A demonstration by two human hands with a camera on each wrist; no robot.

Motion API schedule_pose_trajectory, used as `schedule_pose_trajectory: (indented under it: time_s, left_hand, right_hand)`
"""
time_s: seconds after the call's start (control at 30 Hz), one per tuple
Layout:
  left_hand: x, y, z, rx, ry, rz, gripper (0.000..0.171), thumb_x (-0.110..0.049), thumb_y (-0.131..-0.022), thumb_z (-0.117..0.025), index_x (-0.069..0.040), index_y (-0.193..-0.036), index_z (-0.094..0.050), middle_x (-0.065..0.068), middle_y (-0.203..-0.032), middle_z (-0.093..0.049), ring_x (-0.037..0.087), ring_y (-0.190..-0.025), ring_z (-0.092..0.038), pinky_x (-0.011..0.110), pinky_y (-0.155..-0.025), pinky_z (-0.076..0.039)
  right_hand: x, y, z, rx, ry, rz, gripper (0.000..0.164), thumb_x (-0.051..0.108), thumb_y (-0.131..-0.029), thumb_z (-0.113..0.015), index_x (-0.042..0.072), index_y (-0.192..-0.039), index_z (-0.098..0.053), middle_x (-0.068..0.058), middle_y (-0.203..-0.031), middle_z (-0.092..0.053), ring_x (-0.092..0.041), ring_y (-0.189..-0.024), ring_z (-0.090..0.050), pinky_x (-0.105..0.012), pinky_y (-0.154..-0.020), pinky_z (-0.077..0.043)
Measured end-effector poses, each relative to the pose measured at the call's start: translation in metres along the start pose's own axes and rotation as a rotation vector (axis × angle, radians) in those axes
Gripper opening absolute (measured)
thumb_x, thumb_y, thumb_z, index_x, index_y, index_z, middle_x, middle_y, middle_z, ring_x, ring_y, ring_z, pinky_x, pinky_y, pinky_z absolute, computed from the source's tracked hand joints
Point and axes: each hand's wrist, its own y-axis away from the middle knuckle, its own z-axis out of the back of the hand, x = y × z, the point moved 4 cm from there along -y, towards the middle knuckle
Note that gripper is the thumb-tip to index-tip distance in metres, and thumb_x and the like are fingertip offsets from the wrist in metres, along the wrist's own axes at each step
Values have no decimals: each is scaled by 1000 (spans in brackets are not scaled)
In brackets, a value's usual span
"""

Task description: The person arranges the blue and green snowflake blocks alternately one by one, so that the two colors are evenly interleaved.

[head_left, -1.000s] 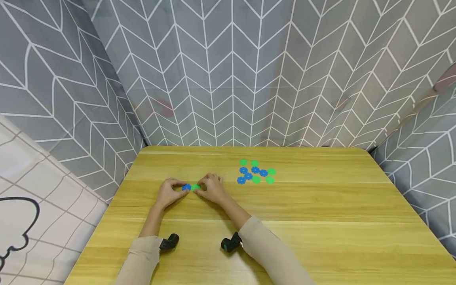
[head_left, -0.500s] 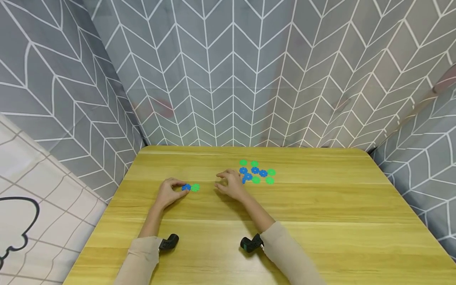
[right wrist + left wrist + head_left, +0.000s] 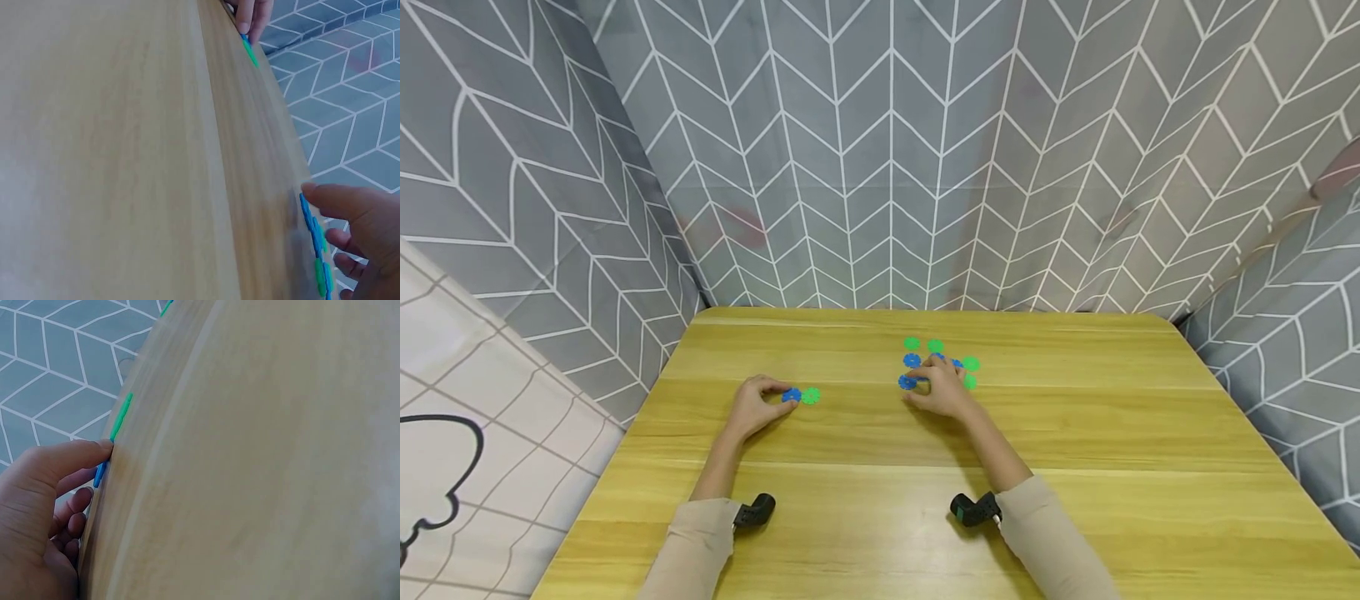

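My left hand (image 3: 756, 405) pinches a blue notched disc (image 3: 791, 395), like a snowflake building piece, between thumb and index finger on the table's left side. A green notched disc (image 3: 810, 396) adjoins it on the right; the left wrist view shows this green disc (image 3: 122, 417) edge-on in line with the blue one (image 3: 100, 474). My right hand (image 3: 943, 390) is over the loose group, thumb and index finger parted around another blue notched disc (image 3: 907, 382). In the right wrist view the thumb is close beside that disc (image 3: 305, 206); firm contact cannot be made out.
Behind my right hand lie more discs, including a blue one (image 3: 912, 361) and green ones (image 3: 912, 342), some partly covered by the hand. The wooden table (image 3: 865, 517) ends at a patterned grey curtain (image 3: 865, 183). Each wrist carries a black camera mount (image 3: 976, 509).
My right hand has let go of the green disc beside the left hand's blue one and moved right to the loose group. The left hand has stayed in place, holding its blue disc.
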Motion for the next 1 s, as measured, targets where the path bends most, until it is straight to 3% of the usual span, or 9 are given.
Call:
schedule_pose_trajectory:
  time_s: [0.2,0.4,0.63,0.83,1.0]
  left_hand:
    - [0,2,0,5,0,12,28,-12,-74,-79,2,-97,-72,16,-98,-65,36,-99,-55,51,-91,-39]
    - [0,0,0,1,2,16,28,-13,-74,-79,2,-97,-72,16,-98,-65,36,-100,-54,52,-92,-38]
    - [0,0,0,0,-4,15,28,-12,-74,-79,2,-97,-72,17,-99,-65,36,-100,-54,52,-92,-38]
    - [-1,1,0,-1,3,23,28,-13,-74,-79,1,-96,-72,16,-98,-65,36,-100,-54,51,-91,-39]
    - [0,0,0,1,-1,24,27,-13,-74,-79,1,-96,-72,16,-98,-65,35,-100,-54,51,-91,-39]
  right_hand:
    - [-4,2,-4,21,28,-14,28,27,-82,-73,11,-105,-72,-13,-111,-55,-43,-114,-40,-53,-84,-24]
    - [-8,-6,-6,-9,52,-40,37,29,-81,-74,9,-112,-69,-13,-110,-54,-37,-109,-41,-57,-90,-21]
    - [-8,-8,-9,4,42,-41,23,27,-82,-73,12,-100,-72,-10,-105,-56,-35,-108,-42,-58,-90,-20]
    - [-8,-7,-8,4,39,-41,32,27,-81,-74,8,-106,-70,-9,-107,-57,-35,-109,-44,-53,-89,-21]
    - [-8,-7,-8,5,49,-39,28,24,-79,-73,8,-101,-69,-8,-105,-57,-32,-106,-46,-52,-88,-22]
